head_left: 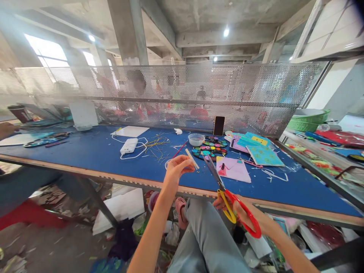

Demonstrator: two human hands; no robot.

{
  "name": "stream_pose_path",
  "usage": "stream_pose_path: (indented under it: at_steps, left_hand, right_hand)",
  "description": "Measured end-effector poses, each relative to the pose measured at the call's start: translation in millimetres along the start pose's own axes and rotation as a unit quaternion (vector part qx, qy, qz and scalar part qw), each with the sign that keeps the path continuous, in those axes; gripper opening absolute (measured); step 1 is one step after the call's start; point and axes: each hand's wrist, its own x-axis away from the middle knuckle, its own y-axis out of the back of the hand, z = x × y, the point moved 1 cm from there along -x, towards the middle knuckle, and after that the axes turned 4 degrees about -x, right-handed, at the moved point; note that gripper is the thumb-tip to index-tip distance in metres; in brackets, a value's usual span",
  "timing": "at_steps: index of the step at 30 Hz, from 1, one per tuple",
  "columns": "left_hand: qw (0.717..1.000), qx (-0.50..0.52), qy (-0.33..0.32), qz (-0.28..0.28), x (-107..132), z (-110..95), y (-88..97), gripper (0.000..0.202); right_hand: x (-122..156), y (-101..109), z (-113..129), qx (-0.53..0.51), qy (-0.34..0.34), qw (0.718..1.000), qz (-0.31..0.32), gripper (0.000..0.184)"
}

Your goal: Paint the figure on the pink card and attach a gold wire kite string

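Note:
My left hand (178, 168) is above the front part of the blue table, its fingers pinched on thin pale strips (192, 158) that stick out past the fingertips. In my right hand (241, 216) is a pair of scissors (218, 180) with one red and one yellow handle. Its blades point up and away from me, slightly apart, to the right of the strips. Beyond the blade tips lie paint palettes (210, 153) with several colours. A pink painted card (233, 169) lies just right of the blades.
On the blue table (99, 159) are a white power strip (129, 146), thin yellowish sticks (156, 144), a clear bowl (196, 139), a phone (218, 126) and a turquoise painted card (265, 155). A perforated metal screen (176, 94) runs along the back. Another person's hand (7, 130) shows at far left.

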Motion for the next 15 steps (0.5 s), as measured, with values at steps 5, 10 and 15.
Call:
stream_pose_path:
  at_steps: [5,10,15]
  left_hand:
    - [0.994,-0.077,0.014,0.073,2,-14,2.6,0.025]
    - [0.977,-0.141,0.02,0.161,4,-14,-15.0,0.024]
    - [0.929,-0.25,0.028,0.27,1,-12,-35.7,0.018]
  right_hand:
    - [-10,9,7,-0.082,-0.046,0.994,-0.056,0.068]
    - [-27,17,38,-0.079,0.06,0.981,-0.164,0.044]
    - [-43,28,56,-0.074,0.086,0.977,-0.183,0.042]
